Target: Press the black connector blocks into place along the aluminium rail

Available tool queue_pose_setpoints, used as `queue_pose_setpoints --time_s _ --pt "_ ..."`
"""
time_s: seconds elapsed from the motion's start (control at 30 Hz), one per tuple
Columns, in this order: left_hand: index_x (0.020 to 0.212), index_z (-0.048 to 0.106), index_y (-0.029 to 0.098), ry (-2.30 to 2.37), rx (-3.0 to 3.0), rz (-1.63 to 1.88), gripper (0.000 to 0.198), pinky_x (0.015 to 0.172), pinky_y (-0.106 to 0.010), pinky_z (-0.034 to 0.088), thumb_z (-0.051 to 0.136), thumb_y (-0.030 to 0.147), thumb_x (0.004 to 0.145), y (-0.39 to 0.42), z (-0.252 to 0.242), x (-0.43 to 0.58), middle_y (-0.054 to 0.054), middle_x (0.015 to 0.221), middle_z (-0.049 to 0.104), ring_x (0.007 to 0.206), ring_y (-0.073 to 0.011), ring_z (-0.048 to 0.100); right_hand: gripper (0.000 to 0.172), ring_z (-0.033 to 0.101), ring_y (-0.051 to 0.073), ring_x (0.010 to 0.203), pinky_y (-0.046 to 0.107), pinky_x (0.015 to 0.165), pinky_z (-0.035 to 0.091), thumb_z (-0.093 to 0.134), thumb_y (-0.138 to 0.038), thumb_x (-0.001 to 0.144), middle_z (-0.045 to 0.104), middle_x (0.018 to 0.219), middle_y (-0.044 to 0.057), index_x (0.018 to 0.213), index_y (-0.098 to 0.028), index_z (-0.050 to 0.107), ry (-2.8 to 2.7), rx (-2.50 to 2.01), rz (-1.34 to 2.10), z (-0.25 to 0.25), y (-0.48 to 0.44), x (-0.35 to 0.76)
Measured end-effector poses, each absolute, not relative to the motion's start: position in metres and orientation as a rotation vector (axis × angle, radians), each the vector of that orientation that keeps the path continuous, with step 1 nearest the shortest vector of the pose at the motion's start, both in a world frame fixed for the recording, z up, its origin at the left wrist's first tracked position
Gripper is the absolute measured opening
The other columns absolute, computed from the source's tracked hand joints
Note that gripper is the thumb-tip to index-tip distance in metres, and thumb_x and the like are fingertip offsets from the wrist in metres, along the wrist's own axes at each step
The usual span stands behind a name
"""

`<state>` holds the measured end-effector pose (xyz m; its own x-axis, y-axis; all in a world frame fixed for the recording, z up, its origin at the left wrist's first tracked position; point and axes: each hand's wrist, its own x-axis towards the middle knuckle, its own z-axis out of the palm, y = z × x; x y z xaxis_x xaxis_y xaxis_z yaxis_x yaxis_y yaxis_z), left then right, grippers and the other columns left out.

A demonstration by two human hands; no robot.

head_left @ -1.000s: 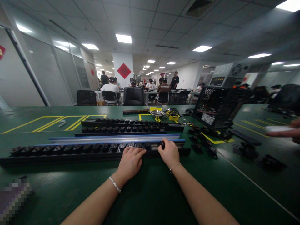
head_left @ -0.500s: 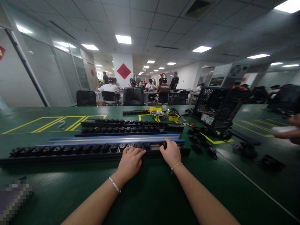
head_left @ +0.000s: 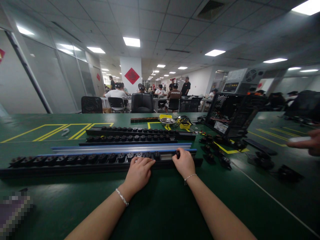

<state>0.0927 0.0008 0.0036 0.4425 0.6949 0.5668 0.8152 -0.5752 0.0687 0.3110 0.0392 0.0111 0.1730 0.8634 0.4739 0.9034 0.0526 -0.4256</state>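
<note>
A long black rail (head_left: 75, 169) lies across the table in front of me, with a row of black round socket-like modules (head_left: 91, 158) seated along it. My left hand (head_left: 140, 169) rests on the near side of this rail, fingers bent over its edge beside the modules. Close to the rail's right end, my right hand (head_left: 184, 163) pinches a black round module (head_left: 178, 154) at the channel. Between that piece and the last module of the row, a bare stretch of silvery channel (head_left: 166, 155) shows. My fingers partly hide both contacts.
Behind the rail lies a blue-edged metal strip (head_left: 122, 148), then two more module-filled rails (head_left: 140, 138). Loose black parts (head_left: 211, 151) and an open computer case (head_left: 232, 115) stand right. Another person's hand (head_left: 308, 141) holds something whitish at the right edge.
My right hand has shifted slightly to the right along the rail with the black module. My left hand stays put. The other person's hand has come further in from the right.
</note>
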Motion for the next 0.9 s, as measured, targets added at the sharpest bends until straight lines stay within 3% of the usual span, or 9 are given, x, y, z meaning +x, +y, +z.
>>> queue_pose_setpoints --time_s 0.9 --pt "0.114 0.056 0.028 -1.351 -2.515 -0.814 0.036 0.093 -0.042 0.029 0.046 0.015 0.081 0.002 0.003 0.092 -0.001 0.110 0.063 0.101 -0.0190 0.052 0.024 0.052 0.020 0.092 0.029 0.077 0.036 0.047 -0.026 0.074 0.063 0.088 0.005 0.094 -0.019 0.059 -1.642 -1.859 -0.163 0.013 0.039 0.321"
